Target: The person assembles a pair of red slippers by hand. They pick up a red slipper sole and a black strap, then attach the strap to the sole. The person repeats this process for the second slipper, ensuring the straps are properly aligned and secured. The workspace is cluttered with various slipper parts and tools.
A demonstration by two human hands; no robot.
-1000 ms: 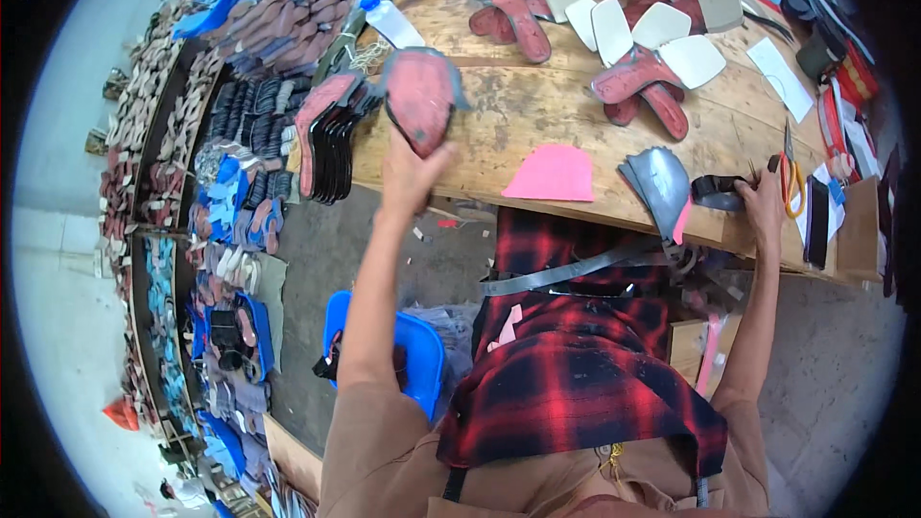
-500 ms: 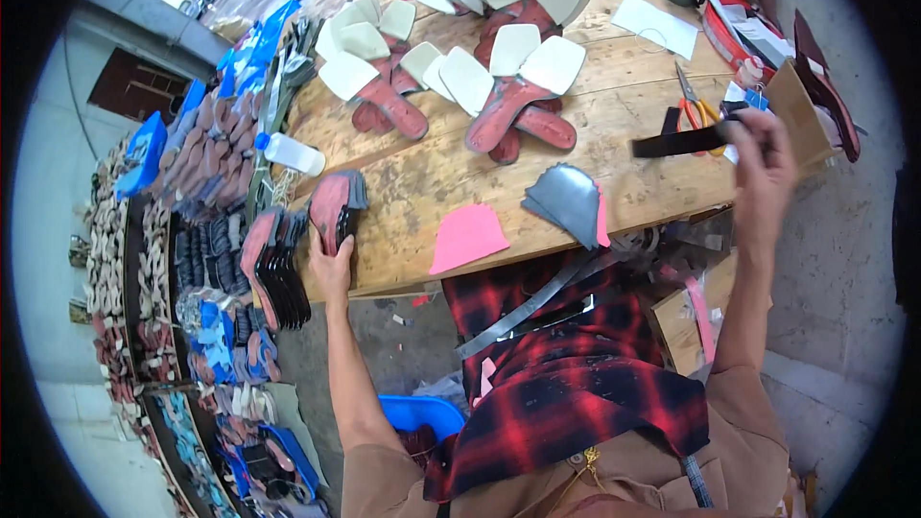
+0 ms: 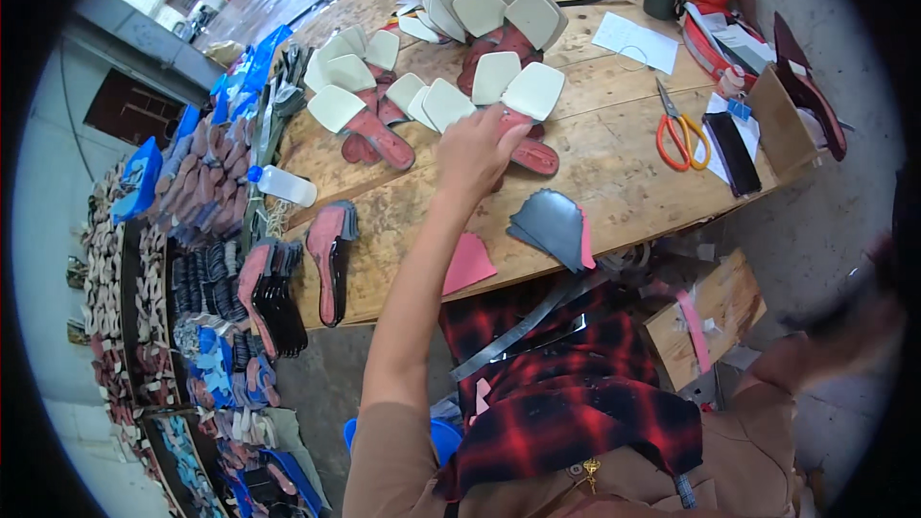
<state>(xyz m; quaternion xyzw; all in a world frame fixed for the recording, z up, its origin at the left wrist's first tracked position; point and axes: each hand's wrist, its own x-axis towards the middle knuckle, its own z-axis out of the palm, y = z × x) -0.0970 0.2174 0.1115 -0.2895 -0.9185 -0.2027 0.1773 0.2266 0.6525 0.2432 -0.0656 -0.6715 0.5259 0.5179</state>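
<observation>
My left hand (image 3: 470, 158) reaches over a fanned pile of reddish-brown insoles with cream heel pieces. Its fingers close round the upper insole (image 3: 516, 121), hiding much of it. Out at the right edge, my right hand (image 3: 878, 278) is smeared by motion, with a dark blur beside it; its fingers cannot be made out. Near the table's front edge lie dark grey scalloped pieces (image 3: 549, 228) with pink edging and a flat pink piece (image 3: 468, 264), partly behind my left forearm. Orange-handled scissors (image 3: 681, 139) lie to the right, beside a black oblong thing (image 3: 732, 153).
More insoles (image 3: 382, 139) with cream heel pieces lie farther back. Stacked black-edged soles (image 3: 271, 297) and another small stack (image 3: 329, 259) stand at the table's left edge, near a white bottle (image 3: 288, 186). A cardboard box (image 3: 782, 115) sits at the right.
My left hand has left the small sole stack and moved right onto the fanned insoles. My right hand has swung from the scissors down and outward to the right. The scissors now show fully.
</observation>
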